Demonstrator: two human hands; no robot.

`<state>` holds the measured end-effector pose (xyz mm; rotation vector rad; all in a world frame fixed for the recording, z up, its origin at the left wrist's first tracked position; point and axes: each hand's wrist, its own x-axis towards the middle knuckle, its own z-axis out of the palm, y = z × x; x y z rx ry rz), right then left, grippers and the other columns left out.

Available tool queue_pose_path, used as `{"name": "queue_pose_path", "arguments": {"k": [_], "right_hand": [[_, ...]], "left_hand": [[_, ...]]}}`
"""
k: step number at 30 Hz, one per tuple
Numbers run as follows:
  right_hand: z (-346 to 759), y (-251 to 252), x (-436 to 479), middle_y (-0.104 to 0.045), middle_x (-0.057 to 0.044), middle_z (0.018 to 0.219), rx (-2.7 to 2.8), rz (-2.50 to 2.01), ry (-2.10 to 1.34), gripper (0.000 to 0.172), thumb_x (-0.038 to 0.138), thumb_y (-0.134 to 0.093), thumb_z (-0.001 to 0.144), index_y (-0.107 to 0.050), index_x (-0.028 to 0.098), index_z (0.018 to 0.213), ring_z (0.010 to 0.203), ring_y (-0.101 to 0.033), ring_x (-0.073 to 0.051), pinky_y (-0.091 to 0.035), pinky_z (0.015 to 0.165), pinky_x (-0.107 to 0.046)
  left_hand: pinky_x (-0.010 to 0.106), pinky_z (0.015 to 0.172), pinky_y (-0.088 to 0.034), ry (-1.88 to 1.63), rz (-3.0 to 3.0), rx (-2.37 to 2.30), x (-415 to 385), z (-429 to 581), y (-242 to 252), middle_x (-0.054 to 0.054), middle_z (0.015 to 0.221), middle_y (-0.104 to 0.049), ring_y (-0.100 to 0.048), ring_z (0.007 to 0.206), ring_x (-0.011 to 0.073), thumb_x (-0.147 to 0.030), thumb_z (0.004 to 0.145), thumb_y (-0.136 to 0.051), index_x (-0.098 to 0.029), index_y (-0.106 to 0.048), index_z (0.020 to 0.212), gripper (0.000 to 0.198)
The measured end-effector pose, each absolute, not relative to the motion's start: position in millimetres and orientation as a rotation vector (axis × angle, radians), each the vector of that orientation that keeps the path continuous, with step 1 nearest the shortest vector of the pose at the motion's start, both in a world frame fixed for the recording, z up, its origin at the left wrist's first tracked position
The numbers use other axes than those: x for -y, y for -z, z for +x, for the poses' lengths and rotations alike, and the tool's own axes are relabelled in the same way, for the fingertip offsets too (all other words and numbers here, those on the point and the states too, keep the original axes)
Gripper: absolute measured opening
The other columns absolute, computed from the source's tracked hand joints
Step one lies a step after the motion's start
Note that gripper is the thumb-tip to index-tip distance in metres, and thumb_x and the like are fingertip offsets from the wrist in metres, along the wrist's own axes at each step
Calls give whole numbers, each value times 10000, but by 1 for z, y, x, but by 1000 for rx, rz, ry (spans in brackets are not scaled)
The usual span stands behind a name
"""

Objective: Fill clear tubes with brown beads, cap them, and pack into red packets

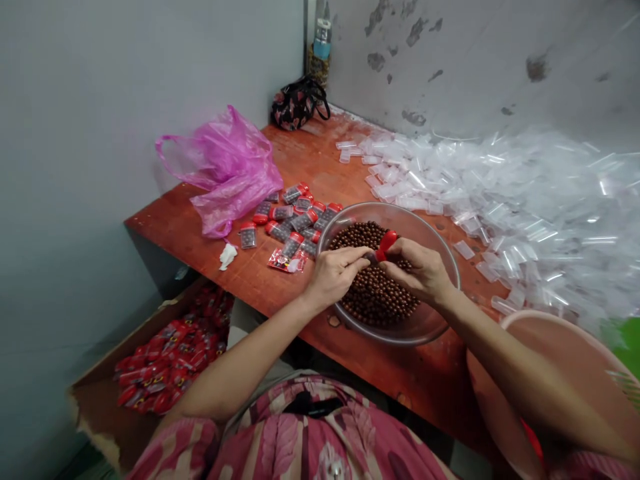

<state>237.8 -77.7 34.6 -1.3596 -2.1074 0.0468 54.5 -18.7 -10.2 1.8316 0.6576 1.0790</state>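
Over a clear bowl (420, 223) of small round brown balls (383, 297), my two hands meet. My left hand (337, 272) pinches a small container (371, 257) that looks dark with its contents, mostly hidden by the fingers. In my right hand (419, 268) is a red cap (387, 243), held by thumb and fingers against the container's end. Whether the cap is fully seated cannot be seen. Left of the bowl lie several filled clear containers with red caps (303, 220), loosely heaped beside a red printed packet (289, 261).
A large heap of clear plastic containers (530, 193) covers the table's right side. A pink basin (545, 333) stands at the near right. A pink plastic bag (235, 160) and a floral pouch (295, 105) lie further back. Below left, a cardboard box (90, 413) holds red packets (165, 357).
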Motion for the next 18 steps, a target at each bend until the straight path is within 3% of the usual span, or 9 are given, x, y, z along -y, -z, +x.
{"name": "queue_pose_path", "arguments": {"k": [5,10,13,15,18], "right_hand": [[241,-34,75,-599,-32,724,2256,-1283,42,73,258,-549,870,-523,191,854,630,-557,-120,-428,564,-223],[255,-41,57,-655,-41,762,2319,-1290,-82,157,326,-535,890,-590,183,928,658,-617,-142,-473,590,-238],[254,-65,50,-668,-104,1075,2406,-1375,44,373,366,-582,856,-550,188,1182,938,-644,-221,-520,757,-325],[248,-85,48,-535,-130,1333,2534,-1361,233,578,362,-616,828,-427,199,1349,1195,-523,-288,-462,934,-433],[240,-104,48,-455,-83,1426,2795,-1175,350,596,300,-577,854,-361,236,1406,1330,-385,-292,-351,1054,-503]], "left_hand": [[236,819,-488,-1037,1858,-685,19,56,10,9,964,-732,-670,881,147,-202,846,-568,-232,-722,995,217],[254,821,-489,-958,1789,-741,11,59,8,24,1003,-727,-666,906,175,-238,841,-556,-190,-718,1010,239],[275,833,-492,-914,1718,-692,7,61,8,38,1017,-724,-664,914,192,-276,844,-548,-172,-710,1040,275],[296,875,-485,-903,1681,-652,6,62,9,50,1022,-724,-661,943,208,-294,822,-577,-170,-720,1018,272],[332,912,-476,-915,1617,-601,6,64,13,61,1014,-725,-654,973,231,-317,785,-618,-174,-734,979,267]]}}
